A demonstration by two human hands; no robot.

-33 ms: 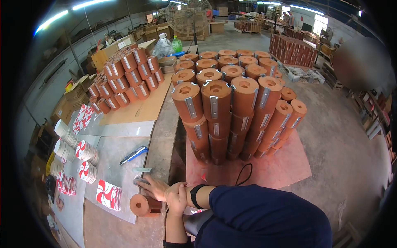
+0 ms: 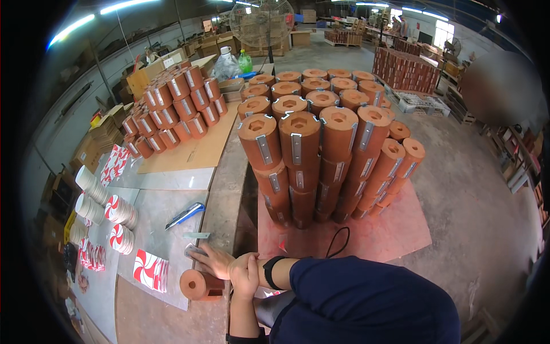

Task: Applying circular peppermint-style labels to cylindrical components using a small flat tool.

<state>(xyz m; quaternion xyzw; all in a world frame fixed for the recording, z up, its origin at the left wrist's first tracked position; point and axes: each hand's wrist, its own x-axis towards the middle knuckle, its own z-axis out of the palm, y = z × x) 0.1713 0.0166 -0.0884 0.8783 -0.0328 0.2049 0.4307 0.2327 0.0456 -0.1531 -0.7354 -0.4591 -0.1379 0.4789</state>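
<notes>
1. Brown cylinder [image 2: 201, 285] lies on its side on the bench [image 2: 137, 321], just on the wearer's side of the R hand [image 2: 215, 261]; long axis approx. L–R, holed end facing L.
2. R hand's nearer, right beside it; L hand [image 2: 245, 276] is off the cylinder's other end.
3. L hand's wrapped round the R wrist [image 2: 262, 274]. R fingers reach out to a metal piece [image 2: 193, 250]; can't tell if gripped.
4. No legible brand/label/writing on the cylinder; printed cards [image 2: 150, 270] nearby show red/wht swirls.
</notes>
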